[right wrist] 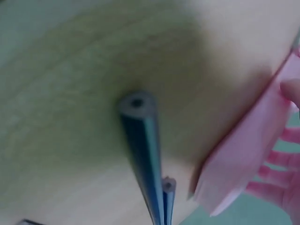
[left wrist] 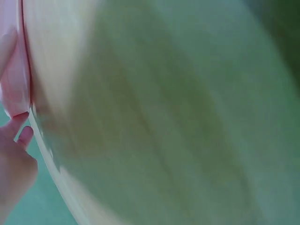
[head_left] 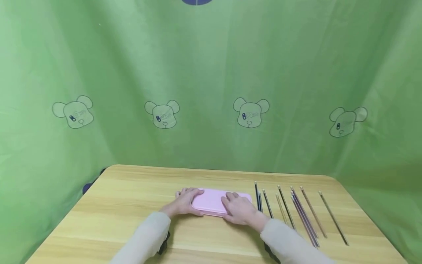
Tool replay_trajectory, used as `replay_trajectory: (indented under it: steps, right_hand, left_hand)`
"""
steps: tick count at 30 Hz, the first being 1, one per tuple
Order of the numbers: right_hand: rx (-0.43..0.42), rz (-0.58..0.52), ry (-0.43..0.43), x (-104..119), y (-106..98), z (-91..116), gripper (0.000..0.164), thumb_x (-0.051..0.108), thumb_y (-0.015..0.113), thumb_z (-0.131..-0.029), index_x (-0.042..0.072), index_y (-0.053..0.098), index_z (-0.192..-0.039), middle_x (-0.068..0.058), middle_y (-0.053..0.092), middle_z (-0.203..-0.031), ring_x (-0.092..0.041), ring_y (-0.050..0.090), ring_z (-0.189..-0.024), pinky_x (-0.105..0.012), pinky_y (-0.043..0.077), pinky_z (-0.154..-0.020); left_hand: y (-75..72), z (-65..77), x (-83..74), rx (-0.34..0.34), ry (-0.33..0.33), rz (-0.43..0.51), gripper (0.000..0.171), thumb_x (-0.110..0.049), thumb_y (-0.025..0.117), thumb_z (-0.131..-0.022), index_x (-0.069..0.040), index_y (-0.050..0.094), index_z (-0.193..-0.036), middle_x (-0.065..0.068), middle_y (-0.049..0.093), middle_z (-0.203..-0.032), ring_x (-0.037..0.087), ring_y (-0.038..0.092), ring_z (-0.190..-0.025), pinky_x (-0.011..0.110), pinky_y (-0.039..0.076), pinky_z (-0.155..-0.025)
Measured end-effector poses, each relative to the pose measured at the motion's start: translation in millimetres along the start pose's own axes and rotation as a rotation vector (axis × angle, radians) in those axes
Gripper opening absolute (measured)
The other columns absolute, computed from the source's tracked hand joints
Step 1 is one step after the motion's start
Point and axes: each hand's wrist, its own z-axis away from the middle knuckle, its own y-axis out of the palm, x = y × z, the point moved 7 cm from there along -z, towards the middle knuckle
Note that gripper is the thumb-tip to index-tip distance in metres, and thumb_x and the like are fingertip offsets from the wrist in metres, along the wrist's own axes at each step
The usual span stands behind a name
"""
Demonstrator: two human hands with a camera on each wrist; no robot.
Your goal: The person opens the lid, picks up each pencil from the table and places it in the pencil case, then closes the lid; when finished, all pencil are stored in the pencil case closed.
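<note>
A pink pencil case (head_left: 211, 201), lid down, lies lengthwise across the wooden table in front of me. My left hand (head_left: 185, 201) grips its left end, thumb along the near side and fingers towards the far corner. At the other end, my right hand (head_left: 240, 209) holds the case with its fingers over the lid and its thumb at the near edge. In the left wrist view, fingertips touch the end of the case (left wrist: 14, 84). Dark pencils (right wrist: 140, 150) with flat, unsharpened ends lie beside the case in the right wrist view.
Several long pencils (head_left: 303, 216), dark, purple, brownish and gold, lie spread to the right, some partly behind my right forearm. The wooden table (head_left: 132, 198) has rounded far corners. A green curtain (head_left: 204, 146) with bear faces hangs behind and at both sides.
</note>
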Motion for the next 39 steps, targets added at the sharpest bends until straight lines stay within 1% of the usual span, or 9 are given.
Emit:
replay_trajectory:
  steps: [6, 11, 17, 20, 23, 26, 30, 35, 39]
  right_hand:
    - [-0.113, 0.218, -0.056, 9, 7, 1, 0.056, 0.046, 0.054, -0.083, 0.001, 0.053, -0.116, -0.019, 0.054, -0.102, -0.030, 0.058, -0.086, -0.031, 0.054, -0.048]
    - [-0.259, 0.347, -0.170, 7, 4, 9, 0.047, 0.043, 0.045, -0.091, 0.003, 0.055, -0.112, -0.015, 0.058, -0.097, -0.024, 0.061, -0.077, -0.028, 0.054, -0.050]
    - [-0.445, 0.277, -0.274, 0, -8, 10, 0.051, 0.035, 0.013, -0.100, 0.004, 0.054, -0.098, -0.006, 0.055, -0.075, -0.016, 0.056, -0.059, -0.023, 0.049, -0.044]
    - [-0.462, 0.252, -0.285, -2, -12, 7, 0.052, 0.036, 0.012, -0.100, 0.005, 0.054, -0.096, -0.004, 0.057, -0.074, -0.015, 0.057, -0.059, -0.024, 0.049, -0.043]
    - [-0.412, 0.188, -0.268, -5, -12, 7, 0.051, 0.042, 0.023, -0.099, 0.004, 0.057, -0.102, -0.007, 0.063, -0.085, -0.019, 0.063, -0.071, -0.028, 0.055, -0.054]
    - [-0.355, 0.064, -0.209, -14, -14, 10, 0.046, 0.043, 0.041, -0.094, 0.003, 0.059, -0.108, -0.011, 0.066, -0.099, -0.024, 0.065, -0.084, -0.033, 0.056, -0.069]
    - [-0.368, -0.098, -0.079, -38, -25, 14, 0.037, 0.036, 0.058, -0.086, 0.005, 0.062, -0.106, -0.011, 0.068, -0.096, -0.025, 0.066, -0.084, -0.036, 0.056, -0.071]
    - [-0.415, -0.284, 0.260, -89, -35, 14, 0.024, 0.028, 0.063, -0.084, 0.004, 0.066, -0.089, -0.008, 0.065, -0.076, -0.020, 0.060, -0.064, -0.033, 0.053, -0.057]
    - [-0.375, -0.451, 0.539, -120, -25, 14, 0.034, 0.033, 0.060, -0.087, 0.002, 0.067, -0.095, -0.007, 0.059, -0.078, -0.021, 0.055, -0.066, -0.034, 0.047, -0.055]
  left_hand:
    - [0.3, -0.6, 1.7, -0.003, -0.025, 0.051, 0.081, -0.041, 0.082, -0.056, -0.013, 0.052, -0.126, 0.011, 0.050, -0.128, 0.025, 0.038, -0.106, 0.048, 0.025, -0.086]
    - [0.9, -2.8, 2.1, -0.001, -0.071, 0.123, 0.072, -0.041, 0.080, -0.061, -0.015, 0.056, -0.123, 0.009, 0.053, -0.126, 0.023, 0.040, -0.101, 0.044, 0.026, -0.083]
    - [-5.5, -5.6, 3.6, 0.003, -0.122, 0.179, 0.062, -0.038, 0.076, -0.067, -0.018, 0.058, -0.123, 0.006, 0.058, -0.118, 0.018, 0.037, -0.088, 0.037, 0.026, -0.078]
    - [-9.4, -4.4, 4.9, 0.003, -0.140, 0.185, 0.063, -0.037, 0.077, -0.066, -0.019, 0.058, -0.123, 0.005, 0.059, -0.115, 0.018, 0.035, -0.087, 0.038, 0.025, -0.078]
    - [-10.1, -2.6, 4.9, 0.008, -0.133, 0.152, 0.069, -0.038, 0.079, -0.063, -0.019, 0.056, -0.126, 0.006, 0.058, -0.119, 0.018, 0.035, -0.087, 0.038, 0.025, -0.076]
    - [-7.7, -1.6, 3.3, 0.010, -0.103, 0.128, 0.082, -0.039, 0.081, -0.059, -0.017, 0.050, -0.132, 0.007, 0.056, -0.124, 0.021, 0.036, -0.090, 0.040, 0.024, -0.077]
    - [-4.8, 1.2, 4.7, -0.012, -0.121, 0.119, 0.106, -0.041, 0.084, -0.054, -0.013, 0.031, -0.142, 0.011, 0.053, -0.124, 0.025, 0.036, -0.099, 0.044, 0.024, -0.083]
    - [-7.0, 4.8, 4.0, -0.068, -0.115, 0.034, 0.124, -0.043, 0.085, -0.051, -0.006, 0.014, -0.145, 0.010, 0.054, -0.122, 0.022, 0.037, -0.097, 0.040, 0.024, -0.081]
    - [-5.5, 4.7, 0.4, -0.057, -0.082, -0.036, 0.134, -0.048, 0.084, -0.049, -0.001, 0.003, -0.145, 0.007, 0.052, -0.129, 0.017, 0.034, -0.088, 0.034, 0.023, -0.076]
